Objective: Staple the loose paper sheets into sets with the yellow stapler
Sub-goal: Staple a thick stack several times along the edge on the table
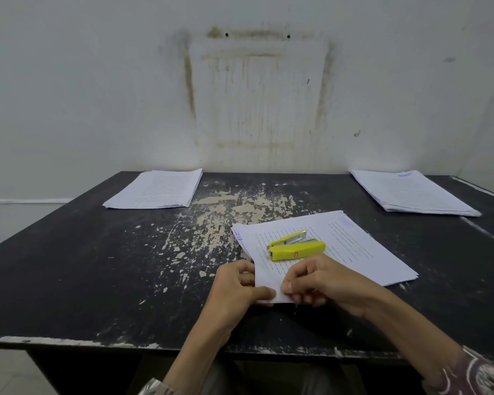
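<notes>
A big black table with chipped paint [97,280] holds 3 stacks of white printed paper: 1 far left [154,189], 1 far right [411,192], 1 near [354,246]. The yellow plastic stapler [295,249] lies on the near stack. The left hand [234,286] and right hand [325,283] both pinch its front corner.

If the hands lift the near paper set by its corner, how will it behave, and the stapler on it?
The paper set is thin sheets, so it would likely droop. The yellow stapler lies loose on top with its arm open; it would probably slide off. Both hands pinch only the near corner.
</notes>
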Motion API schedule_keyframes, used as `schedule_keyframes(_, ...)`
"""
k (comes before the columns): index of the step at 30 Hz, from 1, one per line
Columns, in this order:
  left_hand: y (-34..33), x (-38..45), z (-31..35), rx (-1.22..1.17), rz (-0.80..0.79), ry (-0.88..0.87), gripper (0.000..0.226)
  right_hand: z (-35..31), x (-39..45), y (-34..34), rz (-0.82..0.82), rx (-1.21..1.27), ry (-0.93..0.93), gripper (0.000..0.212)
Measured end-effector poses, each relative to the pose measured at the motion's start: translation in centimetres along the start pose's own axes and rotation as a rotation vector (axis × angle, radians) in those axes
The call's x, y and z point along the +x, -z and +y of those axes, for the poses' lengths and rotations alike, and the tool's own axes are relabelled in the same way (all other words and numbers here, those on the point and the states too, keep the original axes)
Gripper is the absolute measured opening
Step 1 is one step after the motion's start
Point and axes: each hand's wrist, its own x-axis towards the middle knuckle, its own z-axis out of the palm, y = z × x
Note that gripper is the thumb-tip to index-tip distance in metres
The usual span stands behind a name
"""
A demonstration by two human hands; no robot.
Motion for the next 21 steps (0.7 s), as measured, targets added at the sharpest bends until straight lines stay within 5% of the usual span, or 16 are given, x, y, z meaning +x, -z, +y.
schedule_keyframes(8,2.9,2.5,1.1,0.041,-0.031,0.119,0.020,0.8,-0.8,7.3,0.283,0.028,0.026,0.017)
schedule_keyframes(21,6.5,6.3,2.3,0.179,-0.057,0.236,0.013,6.9,-2.1,20.5,0.730,-0.394,-0.341,0.027)
